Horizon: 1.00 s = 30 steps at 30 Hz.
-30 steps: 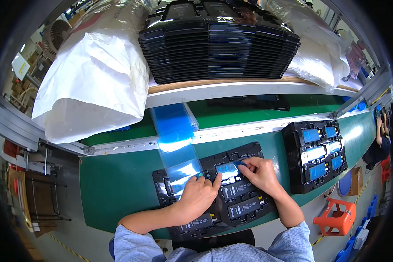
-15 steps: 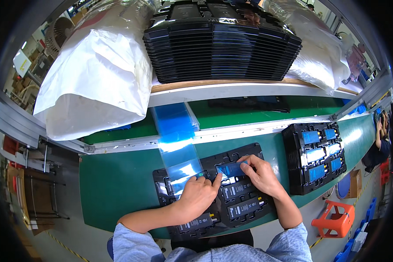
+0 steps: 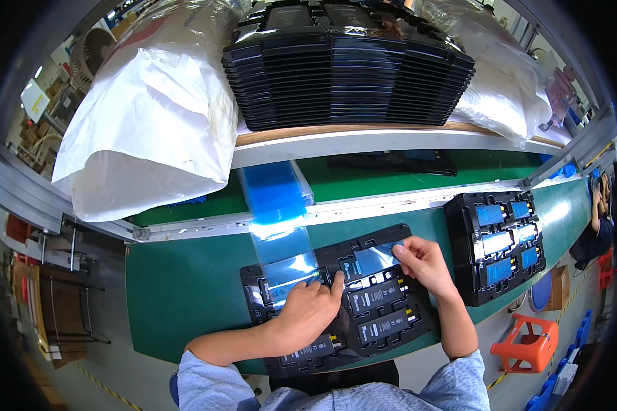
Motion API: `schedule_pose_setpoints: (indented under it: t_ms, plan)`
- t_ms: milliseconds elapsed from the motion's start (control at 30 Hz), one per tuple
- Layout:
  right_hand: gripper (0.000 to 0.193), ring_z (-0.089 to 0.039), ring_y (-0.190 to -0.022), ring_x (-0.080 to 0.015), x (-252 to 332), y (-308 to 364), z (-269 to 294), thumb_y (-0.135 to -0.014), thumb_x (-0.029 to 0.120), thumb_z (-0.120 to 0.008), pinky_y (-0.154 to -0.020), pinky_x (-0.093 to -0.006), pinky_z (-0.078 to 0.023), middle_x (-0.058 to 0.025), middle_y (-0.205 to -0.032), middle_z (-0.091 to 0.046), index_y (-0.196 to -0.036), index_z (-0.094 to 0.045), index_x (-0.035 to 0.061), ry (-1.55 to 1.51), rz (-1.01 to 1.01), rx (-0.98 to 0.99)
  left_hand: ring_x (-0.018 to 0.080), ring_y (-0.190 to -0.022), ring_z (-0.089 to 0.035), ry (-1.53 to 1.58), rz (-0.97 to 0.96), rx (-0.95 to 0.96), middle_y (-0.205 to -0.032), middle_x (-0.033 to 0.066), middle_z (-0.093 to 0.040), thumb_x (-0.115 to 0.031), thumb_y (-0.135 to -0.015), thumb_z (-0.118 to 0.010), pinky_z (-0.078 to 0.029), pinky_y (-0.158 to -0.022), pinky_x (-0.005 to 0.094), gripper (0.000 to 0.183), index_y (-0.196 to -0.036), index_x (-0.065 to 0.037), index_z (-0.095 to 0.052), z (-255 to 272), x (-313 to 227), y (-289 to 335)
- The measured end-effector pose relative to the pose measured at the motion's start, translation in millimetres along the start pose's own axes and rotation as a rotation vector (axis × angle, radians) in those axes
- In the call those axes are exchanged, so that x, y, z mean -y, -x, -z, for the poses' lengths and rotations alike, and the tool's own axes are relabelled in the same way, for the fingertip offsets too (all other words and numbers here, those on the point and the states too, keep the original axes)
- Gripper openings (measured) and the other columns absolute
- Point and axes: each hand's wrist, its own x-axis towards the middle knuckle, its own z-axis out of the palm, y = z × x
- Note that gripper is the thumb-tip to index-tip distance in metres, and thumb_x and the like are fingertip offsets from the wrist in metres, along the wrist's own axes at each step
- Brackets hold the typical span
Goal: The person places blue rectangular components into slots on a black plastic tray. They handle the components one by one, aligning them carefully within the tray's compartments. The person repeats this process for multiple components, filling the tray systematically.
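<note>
Barely moved since earlier: right hand (image 3: 424, 264) fingers pinch blue film (image 3: 371, 259) over black tray (image 3: 336, 301) on desk; left hand (image 3: 310, 309) fingers pressed flat on tray. Film may crease if pulled skewed.

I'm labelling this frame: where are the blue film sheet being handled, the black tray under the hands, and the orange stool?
blue film sheet (image 3: 371, 259), head view, sheet's middle
black tray (image 3: 418, 327), head view, right rim
orange stool (image 3: 521, 344), head view, seat top
</note>
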Motion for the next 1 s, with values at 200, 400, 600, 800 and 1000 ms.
schedule_pose_setpoints:
  t_ms: [200, 400, 600, 800, 1000]
  plan:
    - [0.021, -0.047, -0.053, -0.0014, -5.6, -1.8, -9.6, -0.090, 0.019, -0.066, -0.046, -0.0192, -0.036, 0.0024, -0.063, -0.059, -0.088, -0.067, -0.0020, 0.161, 0.055, -0.040, 0.0215, -0.066, -0.062, 0.001, 0.018, 0.062, -0.064, 0.0083, -0.061, -0.023, -0.087, -0.060, -0.048, -0.062, 0.0333, 0.049, -0.126, 0.005, -0.052, 1.7, -0.3, 1.3]
    - [0.024, -0.047, -0.050, -0.0026, -9.3, -3.9, -13.3, -0.089, 0.022, -0.068, -0.045, -0.0203, -0.036, 0.0024, -0.060, -0.058, -0.086, -0.067, -0.0014, 0.199, 0.006, -0.042, 0.0223, -0.067, -0.062, 0.006, 0.001, 0.068, -0.064, 0.0087, -0.061, -0.023, -0.087, -0.060, -0.048, -0.062, 0.0335, 0.050, -0.126, 0.006, -0.051, -1.6, 1.6, 2.4]
    - [0.023, -0.047, -0.049, -0.0027, -11.2, -4.0, -16.7, -0.089, 0.021, -0.068, -0.044, -0.0207, -0.035, 0.0020, -0.060, -0.058, -0.088, -0.068, -0.0019, 0.210, 0.038, -0.066, 0.0244, -0.068, -0.063, 0.031, 0.011, 0.080, -0.065, 0.0109, -0.062, -0.023, -0.087, -0.059, -0.049, -0.063, 0.0348, 0.050, -0.126, 0.007, -0.050, 2.9, 1.3, 1.0]
    - [0.023, -0.055, -0.059, -0.0040, -5.9, -2.9, -17.9, -0.086, 0.019, -0.069, -0.053, -0.0226, -0.044, -0.0040, -0.069, -0.067, -0.090, -0.069, -0.0038, 0.266, 0.023, -0.078, 0.0265, -0.070, -0.064, 0.059, 0.015, 0.095, -0.065, 0.0125, -0.063, -0.023, -0.087, -0.059, -0.049, -0.064, 0.0363, 0.051, -0.127, 0.008, -0.049, 3.7, 1.8, 0.3]
    - [0.023, -0.054, -0.057, -0.0040, -5.9, -2.8, -18.2, -0.086, 0.019, -0.069, -0.051, -0.0231, -0.043, -0.0041, -0.067, -0.066, -0.090, -0.070, -0.0034, 0.288, 0.031, -0.088, 0.0258, -0.068, -0.064, 0.050, 0.015, 0.085, -0.065, 0.0117, -0.063, -0.022, -0.086, -0.060, -0.049, -0.063, 0.0358, 0.052, -0.127, 0.008, -0.048, 3.8, 1.1, -0.4]
